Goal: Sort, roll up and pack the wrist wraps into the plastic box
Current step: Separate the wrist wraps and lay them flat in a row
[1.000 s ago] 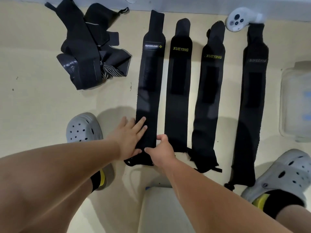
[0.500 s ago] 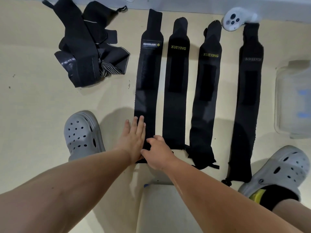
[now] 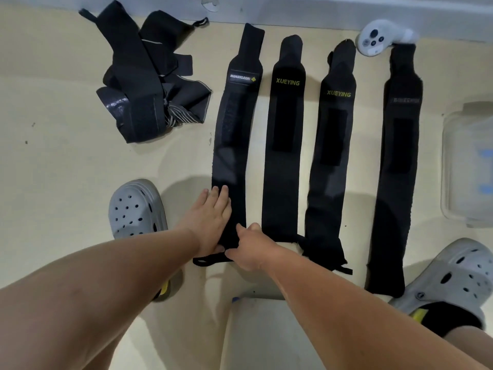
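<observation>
Several black wrist wraps lie flat side by side on the cream floor. The leftmost wrap point(image 3: 234, 134) carries a white label; two wraps point(image 3: 282, 145) point(image 3: 330, 161) read XUEYING in yellow; a fourth wrap point(image 3: 394, 166) lies furthest right. My left hand point(image 3: 210, 217) rests flat with fingers spread on the near end of the leftmost wrap. My right hand point(image 3: 253, 247) pinches that wrap's near edge beside its thumb loop. A tangled pile of black wraps point(image 3: 149, 84) sits at the upper left. The clear plastic box point(image 3: 469, 166) stands at the right edge.
A white hand controller point(image 3: 378, 38) lies by the wall at the top right. My grey clogs point(image 3: 136, 209) point(image 3: 448, 279) flank the wraps left and right. A pale stool or board point(image 3: 256, 335) sits between my legs.
My left hand slid a little up the leftmost wrap, flattening it. My right hand stayed at the near end. The thumb loop now shows below the hands.
</observation>
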